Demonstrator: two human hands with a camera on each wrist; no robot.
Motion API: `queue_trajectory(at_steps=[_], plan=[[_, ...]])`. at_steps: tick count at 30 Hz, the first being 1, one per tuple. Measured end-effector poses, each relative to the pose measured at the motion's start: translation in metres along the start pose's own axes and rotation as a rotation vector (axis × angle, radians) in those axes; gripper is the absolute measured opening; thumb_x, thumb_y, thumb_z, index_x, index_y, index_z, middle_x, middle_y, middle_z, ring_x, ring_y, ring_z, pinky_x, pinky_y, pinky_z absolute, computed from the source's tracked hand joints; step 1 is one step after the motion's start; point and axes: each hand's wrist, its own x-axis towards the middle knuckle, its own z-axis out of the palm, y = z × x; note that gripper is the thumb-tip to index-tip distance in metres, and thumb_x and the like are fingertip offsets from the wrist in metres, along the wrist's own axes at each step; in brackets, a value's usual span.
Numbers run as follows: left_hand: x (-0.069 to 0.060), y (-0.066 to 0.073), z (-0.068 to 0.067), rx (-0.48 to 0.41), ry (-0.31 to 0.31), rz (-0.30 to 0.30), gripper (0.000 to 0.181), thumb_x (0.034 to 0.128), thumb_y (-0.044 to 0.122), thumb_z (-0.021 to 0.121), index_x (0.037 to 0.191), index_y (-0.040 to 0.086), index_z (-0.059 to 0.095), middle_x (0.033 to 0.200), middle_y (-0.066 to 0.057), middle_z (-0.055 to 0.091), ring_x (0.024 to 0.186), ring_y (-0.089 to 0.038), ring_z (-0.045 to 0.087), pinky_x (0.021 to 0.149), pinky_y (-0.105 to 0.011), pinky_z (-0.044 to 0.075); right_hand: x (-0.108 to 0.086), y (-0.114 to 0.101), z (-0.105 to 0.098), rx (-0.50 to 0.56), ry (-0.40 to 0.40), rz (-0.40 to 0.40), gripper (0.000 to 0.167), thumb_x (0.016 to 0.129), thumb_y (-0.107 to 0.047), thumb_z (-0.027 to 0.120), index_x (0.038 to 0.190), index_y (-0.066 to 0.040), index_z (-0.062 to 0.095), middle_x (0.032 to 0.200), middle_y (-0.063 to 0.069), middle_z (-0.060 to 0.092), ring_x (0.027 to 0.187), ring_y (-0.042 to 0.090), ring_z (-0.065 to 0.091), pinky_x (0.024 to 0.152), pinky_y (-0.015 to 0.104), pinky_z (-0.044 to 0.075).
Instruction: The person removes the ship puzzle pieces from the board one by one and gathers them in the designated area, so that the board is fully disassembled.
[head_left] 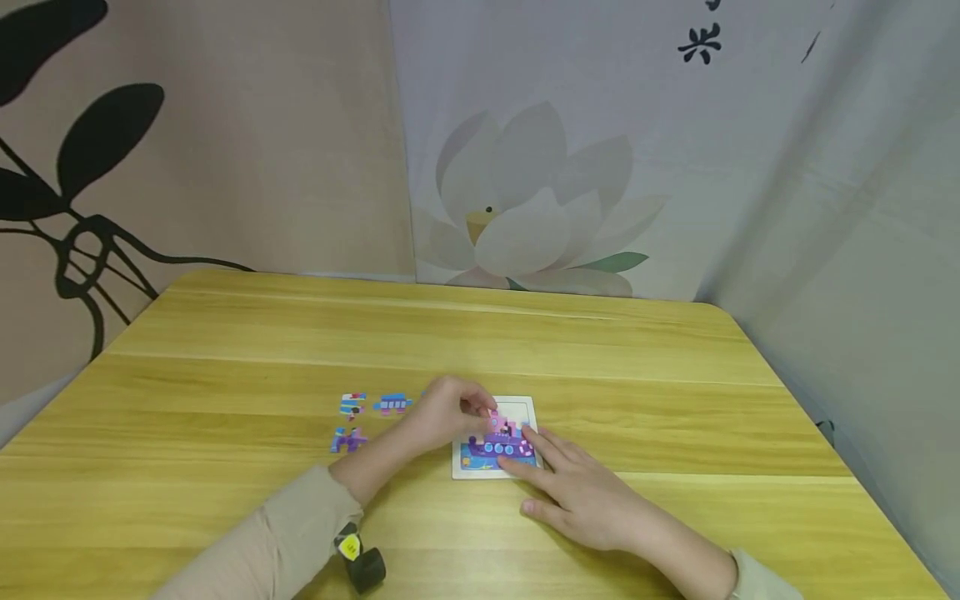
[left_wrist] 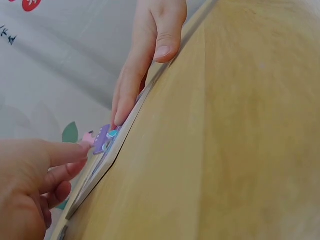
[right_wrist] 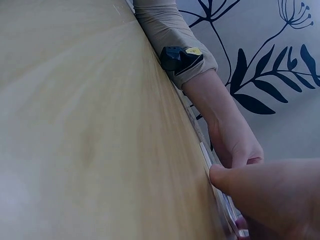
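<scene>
A white-framed jigsaw puzzle board (head_left: 513, 401) lies flat on the table, showing a purple ship on blue water. Between thumb and fingertips, my left hand (head_left: 448, 410) pinches a pink and purple puzzle piece (left_wrist: 101, 138), tilted up above the picture in the left wrist view. From the right side, my right hand (head_left: 581, 492) rests straight, spread fingers on the puzzle; its thumb lies off the board's near edge. In the right wrist view, my right hand (right_wrist: 280, 187) hides most of the board, and my left hand (right_wrist: 235, 137) shows beyond it.
Left of the board lie several loose puzzle pieces, among them a blue bus piece (head_left: 393, 403), a striped piece (head_left: 352, 405) and a purple-blue piece (head_left: 348, 440). Another is partly hidden behind the left hand. Printed curtains (head_left: 300, 150) hang behind the wooden table (head_left: 247, 350).
</scene>
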Motion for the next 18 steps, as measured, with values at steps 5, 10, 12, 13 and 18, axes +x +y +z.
queue_trajectory(at_steps=[5,10,12,13,18], plan=[[0.0,0.003,-0.001,-0.028,0.018,-0.005,0.013,0.0778,0.009,0.079,0.089,0.007,0.073,0.076,0.005,0.064,0.07,-0.015,0.056,0.064,-0.027,0.05,0.0,0.001,0.0,-0.001,0.002,0.003,0.052,0.1,-0.052,0.036,0.149,-0.038,0.028,0.159,0.008,0.009,0.143,0.031,0.01,0.11,0.052,0.018],[-0.001,0.006,-0.005,-0.053,0.039,-0.051,0.013,0.078,0.012,0.08,0.09,0.011,0.073,0.078,0.005,0.065,0.073,-0.017,0.056,0.066,-0.031,0.048,0.0,0.001,0.0,-0.009,0.008,0.003,0.052,0.1,-0.052,0.037,0.149,-0.039,0.028,0.159,0.008,0.009,0.143,0.031,0.01,0.11,0.052,0.018],[-0.001,0.006,-0.008,-0.074,0.05,-0.075,0.012,0.0782,0.013,0.08,0.089,0.011,0.074,0.079,0.005,0.066,0.074,-0.018,0.056,0.067,-0.032,0.048,0.0,0.001,0.0,-0.01,0.007,0.002,0.052,0.1,-0.052,0.037,0.149,-0.039,0.028,0.159,0.008,0.009,0.143,0.031,0.01,0.11,0.052,0.018],[-0.001,0.007,-0.009,-0.082,0.054,-0.082,0.012,0.0782,0.013,0.08,0.089,0.011,0.074,0.079,0.004,0.066,0.075,-0.018,0.056,0.068,-0.033,0.047,0.0,0.001,0.0,-0.01,0.006,0.002,0.052,0.1,-0.052,0.037,0.149,-0.039,0.027,0.159,0.008,0.009,0.143,0.031,0.01,0.11,0.053,0.018],[-0.003,0.009,-0.018,-0.092,0.068,-0.092,0.011,0.079,0.014,0.079,0.088,0.012,0.074,0.079,0.004,0.067,0.078,-0.019,0.056,0.07,-0.034,0.047,0.0,0.0,0.0,-0.002,-0.004,0.004,0.052,0.099,-0.053,0.036,0.149,-0.04,0.026,0.159,0.007,0.008,0.143,0.031,0.01,0.109,0.053,0.018]])
